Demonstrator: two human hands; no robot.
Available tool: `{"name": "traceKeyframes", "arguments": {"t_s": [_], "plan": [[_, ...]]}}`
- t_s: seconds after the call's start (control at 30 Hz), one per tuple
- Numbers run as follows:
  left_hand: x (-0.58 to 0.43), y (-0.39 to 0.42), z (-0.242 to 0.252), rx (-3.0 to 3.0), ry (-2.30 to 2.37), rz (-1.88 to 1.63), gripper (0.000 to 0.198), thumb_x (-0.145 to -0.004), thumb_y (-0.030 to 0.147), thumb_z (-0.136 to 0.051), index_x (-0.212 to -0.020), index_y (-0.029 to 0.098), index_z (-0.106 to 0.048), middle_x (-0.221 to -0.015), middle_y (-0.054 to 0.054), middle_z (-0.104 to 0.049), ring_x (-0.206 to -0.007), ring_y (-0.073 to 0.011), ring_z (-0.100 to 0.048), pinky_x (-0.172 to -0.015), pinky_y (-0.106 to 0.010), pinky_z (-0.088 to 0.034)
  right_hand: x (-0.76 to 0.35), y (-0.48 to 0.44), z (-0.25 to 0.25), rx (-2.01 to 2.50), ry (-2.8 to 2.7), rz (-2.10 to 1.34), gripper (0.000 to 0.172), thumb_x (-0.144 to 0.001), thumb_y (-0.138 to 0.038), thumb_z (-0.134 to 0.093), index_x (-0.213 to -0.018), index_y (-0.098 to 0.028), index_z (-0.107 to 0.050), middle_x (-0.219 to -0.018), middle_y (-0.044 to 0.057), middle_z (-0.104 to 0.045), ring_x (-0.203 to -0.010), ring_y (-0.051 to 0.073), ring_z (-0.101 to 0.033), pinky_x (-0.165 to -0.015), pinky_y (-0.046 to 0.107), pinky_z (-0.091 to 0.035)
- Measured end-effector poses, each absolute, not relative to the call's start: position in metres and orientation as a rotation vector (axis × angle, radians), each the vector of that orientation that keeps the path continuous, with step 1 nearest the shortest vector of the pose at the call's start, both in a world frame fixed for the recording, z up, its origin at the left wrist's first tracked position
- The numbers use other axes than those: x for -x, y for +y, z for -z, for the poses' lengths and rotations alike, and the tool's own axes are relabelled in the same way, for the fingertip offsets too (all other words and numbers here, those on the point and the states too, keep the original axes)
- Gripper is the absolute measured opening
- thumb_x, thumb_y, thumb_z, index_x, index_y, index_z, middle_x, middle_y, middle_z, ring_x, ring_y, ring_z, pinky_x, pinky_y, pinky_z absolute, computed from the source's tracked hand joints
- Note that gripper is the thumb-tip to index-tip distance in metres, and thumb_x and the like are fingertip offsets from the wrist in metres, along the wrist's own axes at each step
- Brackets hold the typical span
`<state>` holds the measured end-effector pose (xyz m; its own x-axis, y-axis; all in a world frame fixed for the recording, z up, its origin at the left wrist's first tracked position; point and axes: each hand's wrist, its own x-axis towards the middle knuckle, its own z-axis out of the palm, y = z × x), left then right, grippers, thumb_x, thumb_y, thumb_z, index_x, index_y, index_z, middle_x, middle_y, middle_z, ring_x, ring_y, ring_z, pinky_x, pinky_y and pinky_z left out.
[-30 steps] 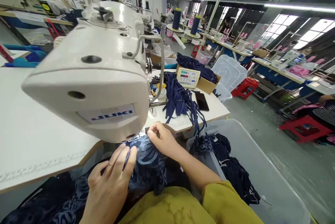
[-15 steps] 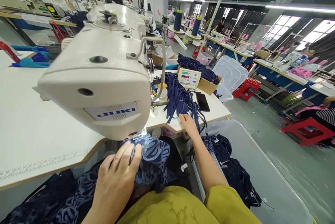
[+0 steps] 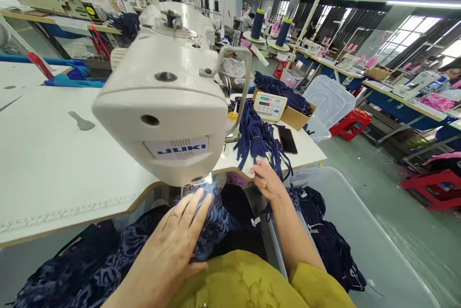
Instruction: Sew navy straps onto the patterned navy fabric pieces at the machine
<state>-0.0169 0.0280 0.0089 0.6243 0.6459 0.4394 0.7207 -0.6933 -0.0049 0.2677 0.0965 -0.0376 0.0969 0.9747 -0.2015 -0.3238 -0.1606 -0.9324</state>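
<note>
A white JUKI sewing machine (image 3: 169,101) stands on the white table (image 3: 46,164) right in front of me. Under its head lies dark blue patterned fabric (image 3: 212,221), running down into my lap. My left hand (image 3: 173,250) lies flat on that fabric, fingers stretched toward the needle area. My right hand (image 3: 266,181) is at the table's front edge, fingers closed at the hanging ends of a pile of navy straps (image 3: 257,137). What exactly it pinches is hidden by the hand.
A control panel (image 3: 270,105), a cardboard box of navy pieces (image 3: 288,101) and a black phone (image 3: 287,140) lie on the table to the right. A clear plastic bin (image 3: 360,236) with dark fabric stands at my right. Red stools and other workstations fill the background.
My right hand left the fabric under the machine, reached to the navy straps, and now draws back to the table edge. My left hand slid forward, flatter on the fabric.
</note>
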Motion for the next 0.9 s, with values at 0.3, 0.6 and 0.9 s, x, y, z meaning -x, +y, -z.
{"name": "traceKeyframes", "arguments": {"t_s": [0.3,0.6,0.9], "plan": [[-0.006,0.039,-0.018,2.323,-1.078,0.626,0.041,-0.09,0.04,-0.052,-0.108,0.004,-0.061,-0.101,-0.014,-0.066,-0.092,-0.025,-0.057,-0.085,-0.036,-0.043,-0.217,0.054,0.063,0.936,-0.681,-1.903,0.034,-0.066,-0.04,-0.081,-0.078,-0.012,-0.065,-0.076,0.004,-0.067,-0.038,-0.002,-0.031,-0.035,0.013,-0.022],[-0.009,0.038,-0.017,2.316,-1.101,0.691,0.042,-0.093,0.037,-0.046,-0.114,0.003,-0.059,-0.101,-0.014,-0.066,-0.089,-0.0241,-0.06,-0.08,-0.036,-0.046,-0.25,0.091,0.004,0.751,-0.529,-1.632,0.024,-0.068,-0.032,-0.08,-0.08,-0.02,-0.064,-0.068,-0.006,-0.06,-0.037,-0.002,-0.021,-0.032,0.008,-0.022],[-0.001,0.031,-0.017,2.53,-0.991,0.755,0.035,-0.091,0.005,-0.033,-0.108,0.009,-0.063,-0.107,-0.01,-0.068,-0.097,-0.0192,-0.062,-0.087,-0.032,-0.049,-0.213,0.072,-0.02,0.643,-0.606,-1.645,0.018,-0.07,-0.029,-0.08,-0.079,-0.021,-0.067,-0.072,-0.004,-0.064,-0.035,-0.004,-0.023,-0.031,0.006,-0.026]]}}
